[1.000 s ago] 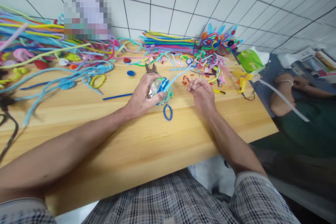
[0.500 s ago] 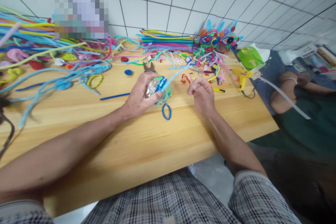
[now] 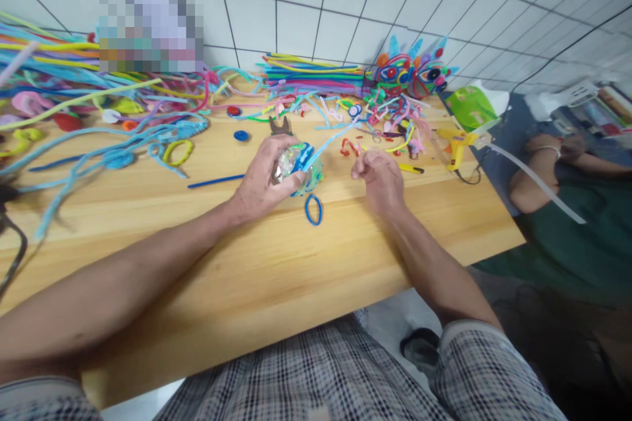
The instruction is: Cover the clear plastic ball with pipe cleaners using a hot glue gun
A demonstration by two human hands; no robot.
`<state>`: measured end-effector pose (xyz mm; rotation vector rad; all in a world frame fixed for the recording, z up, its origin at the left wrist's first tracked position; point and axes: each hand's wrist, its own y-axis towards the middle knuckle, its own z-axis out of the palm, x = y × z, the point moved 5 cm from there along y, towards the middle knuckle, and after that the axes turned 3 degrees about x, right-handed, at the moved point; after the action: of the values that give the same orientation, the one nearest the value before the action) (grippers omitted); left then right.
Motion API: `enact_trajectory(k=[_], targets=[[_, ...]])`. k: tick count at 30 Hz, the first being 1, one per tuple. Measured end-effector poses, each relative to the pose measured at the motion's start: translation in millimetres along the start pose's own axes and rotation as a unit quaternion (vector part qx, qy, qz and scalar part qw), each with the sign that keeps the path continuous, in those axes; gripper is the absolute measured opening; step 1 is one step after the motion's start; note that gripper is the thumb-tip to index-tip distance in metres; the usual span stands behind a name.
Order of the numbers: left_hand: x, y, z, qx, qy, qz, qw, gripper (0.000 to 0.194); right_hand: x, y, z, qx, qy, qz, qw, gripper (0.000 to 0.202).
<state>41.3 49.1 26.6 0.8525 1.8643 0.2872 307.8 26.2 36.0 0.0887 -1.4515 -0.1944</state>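
My left hand (image 3: pixel 264 177) is wrapped round a clear, shiny roundish piece (image 3: pixel 313 179) with blue and green trim, its thumb pressed on the near side. From that piece a light blue pipe cleaner (image 3: pixel 328 143) sticks out up and to the right. My right hand (image 3: pixel 382 177) is held apart from it with curled fingers; whether anything is between the fingertips is too small to tell. Just below the piece lies a dark blue pipe cleaner loop (image 3: pixel 313 210). Pliers (image 3: pixel 280 125) lie behind my left hand, and a straight dark blue pipe cleaner (image 3: pixel 214 181) lies to its left.
Heaps of coloured pipe cleaners (image 3: pixel 118 135) cover the table's left side. A bundle (image 3: pixel 316 75) lies by the tiled wall, beside colourful decorated figures (image 3: pixel 409 72). A yellow glue gun (image 3: pixel 457 148) and a green packet (image 3: pixel 471 107) are at right, where another person's arm (image 3: pixel 538 174) shows.
The fingers of my right hand have shifted slightly. A dark shoe has come into view under the table's edge. My left hand and the piece in it stay in place.
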Motion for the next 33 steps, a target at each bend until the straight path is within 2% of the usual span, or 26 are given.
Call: enact_trajectory(k=[3,7,9,11,15,19,23,29,33], targets=[[-0.5,0.2,0.5,0.003,0.001,0.0,1.0,0.055,2.0,-4.7,1.7,-0.002,-0.069,-0.022,0.997,0.061],[-2.3,1.2,1.2,-0.001,-0.003,-0.003,1.0,0.056,12.6,-20.2,16.7,0.009,-0.196,-0.095,0.976,0.037],[-4.2,2.0,1.0,-0.004,-0.004,0.004,1.0,0.054,20.8,-28.8,29.1,0.031,-0.254,-0.156,0.954,0.022],[-5.9,2.9,1.1,-0.002,-0.001,0.011,1.0,0.053,29.1,-36.0,41.2,0.051,-0.319,-0.226,0.919,0.014],[-6.8,4.1,2.2,0.003,-0.001,0.018,1.0,0.051,36.7,-43.0,57.9,0.085,-0.429,-0.305,0.846,0.027],[-5.7,4.2,3.3,-0.007,-0.011,0.031,0.999,0.05,33.9,-45.5,69.0,0.134,-0.46,-0.335,0.812,0.037],[-5.1,4.7,3.4,-0.001,-0.016,0.037,0.999,0.05,29.3,-43.9,74.3,0.142,-0.464,-0.351,0.801,0.036],[-4.2,5.4,0.5,0.02,-0.021,0.008,1.0,0.057,24.4,-34.8,69.0,0.124,-0.425,-0.328,0.834,0.042],[-3.6,5.1,-0.9,0.034,-0.021,-0.001,0.999,0.061,22.9,-33.0,68.3,0.119,-0.424,-0.331,0.835,0.044]])
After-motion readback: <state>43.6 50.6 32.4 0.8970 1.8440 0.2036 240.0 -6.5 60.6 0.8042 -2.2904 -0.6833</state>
